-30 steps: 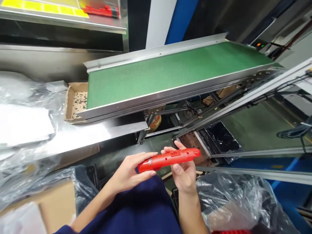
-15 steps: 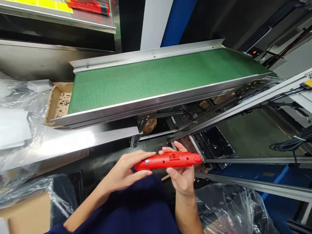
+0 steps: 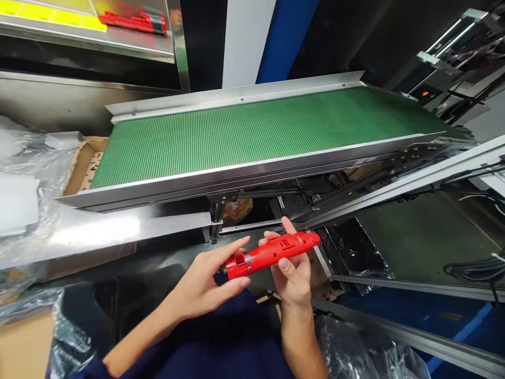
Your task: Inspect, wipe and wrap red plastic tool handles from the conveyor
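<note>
A long red plastic housing (image 3: pixel 272 253) with small holes and a slot in its upper side lies across both hands, its right end tilted up. My right hand (image 3: pixel 294 276) grips it from below near the right end, thumb in front and fingers behind. Around the left end, by a metallic ring, my left hand (image 3: pixel 209 273) has its thumb below and fingers above, spread apart. The thumb touches the housing's lower edge. Behind the hands runs a green conveyor belt (image 3: pixel 221 134) with metal side rails.
Another red housing (image 3: pixel 136 22) rests on a metal shelf at the upper left, beside yellow sheets (image 3: pixel 51 16). A cardboard box (image 3: pixel 81 166) with small dark bits sits at the belt's left end. Clear plastic bags (image 3: pixel 355 347) and metal frame bars (image 3: pixel 414 295) stand at the right.
The housing has tilted, its right end rising, and turned slightly so an opening shows at its left end. My left fingers have spread wider around it. The camera view has shifted a little.
</note>
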Demonstrator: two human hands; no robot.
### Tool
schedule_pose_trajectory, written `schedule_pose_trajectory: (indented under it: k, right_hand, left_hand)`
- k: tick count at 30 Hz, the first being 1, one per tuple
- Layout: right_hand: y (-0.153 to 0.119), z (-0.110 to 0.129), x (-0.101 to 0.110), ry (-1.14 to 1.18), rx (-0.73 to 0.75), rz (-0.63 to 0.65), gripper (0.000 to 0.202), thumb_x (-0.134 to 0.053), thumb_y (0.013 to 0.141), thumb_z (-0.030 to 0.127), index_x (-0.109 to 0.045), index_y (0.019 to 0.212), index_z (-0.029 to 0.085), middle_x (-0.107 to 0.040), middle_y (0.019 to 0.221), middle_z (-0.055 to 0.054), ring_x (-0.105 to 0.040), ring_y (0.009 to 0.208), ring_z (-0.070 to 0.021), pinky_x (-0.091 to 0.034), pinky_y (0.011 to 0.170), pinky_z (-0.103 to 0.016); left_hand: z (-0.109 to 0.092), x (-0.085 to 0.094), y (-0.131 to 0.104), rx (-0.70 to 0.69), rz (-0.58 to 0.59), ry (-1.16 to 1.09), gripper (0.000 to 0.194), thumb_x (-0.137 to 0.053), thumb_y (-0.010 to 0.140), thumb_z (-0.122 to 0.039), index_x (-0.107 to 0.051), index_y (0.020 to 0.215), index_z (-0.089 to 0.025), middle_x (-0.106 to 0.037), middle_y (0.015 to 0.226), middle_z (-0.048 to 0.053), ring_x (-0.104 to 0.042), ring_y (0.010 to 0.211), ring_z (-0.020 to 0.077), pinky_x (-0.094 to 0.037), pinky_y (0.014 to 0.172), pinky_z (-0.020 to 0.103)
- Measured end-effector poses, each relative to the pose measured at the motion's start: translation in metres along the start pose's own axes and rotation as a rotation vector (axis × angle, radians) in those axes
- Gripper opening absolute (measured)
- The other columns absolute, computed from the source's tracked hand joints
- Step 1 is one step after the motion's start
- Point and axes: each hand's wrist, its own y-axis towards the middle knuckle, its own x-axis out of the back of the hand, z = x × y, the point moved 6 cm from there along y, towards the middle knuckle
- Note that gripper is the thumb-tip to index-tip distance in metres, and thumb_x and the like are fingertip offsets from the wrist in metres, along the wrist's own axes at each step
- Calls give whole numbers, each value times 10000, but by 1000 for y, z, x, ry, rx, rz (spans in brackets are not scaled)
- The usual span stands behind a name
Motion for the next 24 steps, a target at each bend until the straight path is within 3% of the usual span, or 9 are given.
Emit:
schedule_pose_trajectory:
  k: [5,8,12,17,21,24]
  right_hand:
    - [7,7,16,28,20,-48,657,-788,772,344,-525,1373,297,-716,1134,-83,-698,988,-245,-567,872,-418]
    - [8,11,32,11,28,-69,645,-790,774,368,-536,1363,301,-700,1200,-98,-685,1040,-266,-536,934,-470]
    - [9,17,59,14,9,-162,572,-794,776,407,-594,1295,274,-697,1219,-118,-688,1055,-279,-535,940,-485]
    - [1,18,85,16,-85,-343,675,-837,711,465,-602,1291,214,-716,1160,-116,-698,991,-245,-582,828,-371]
    - [-6,3,100,58,-182,-493,657,-871,628,523,-680,1163,194,-739,943,-69,-692,775,-188,-574,661,-282]
    - [-7,-5,116,48,-119,-582,639,-871,617,546,-693,1112,182,-735,937,-81,-692,790,-197,-566,660,-279]
  left_hand:
    - [18,-26,11,298,74,-360,667,-675,835,-442,-504,1408,-146,-740,884,83,-698,737,209,-580,678,289]
    - [22,-43,20,336,93,-399,687,-720,801,-470,-543,1374,-135,-739,856,82,-704,719,216,-582,647,280]
    - [17,-59,39,79,-12,-178,582,-689,867,-428,-550,1370,-169,-720,1098,102,-718,901,219,-595,828,302]
    - [-2,-87,54,-467,-130,401,613,-484,999,-214,-216,1549,-221,-634,1293,124,-634,1164,189,-549,974,296]
    - [-9,-109,63,-788,-50,614,569,-302,1017,-111,-155,1559,-202,-653,1268,100,-593,1223,168,-524,1009,280]
    - [4,-118,80,-807,26,583,575,-395,1026,-264,-181,1559,-230,-653,1272,87,-644,1147,182,-537,969,252]
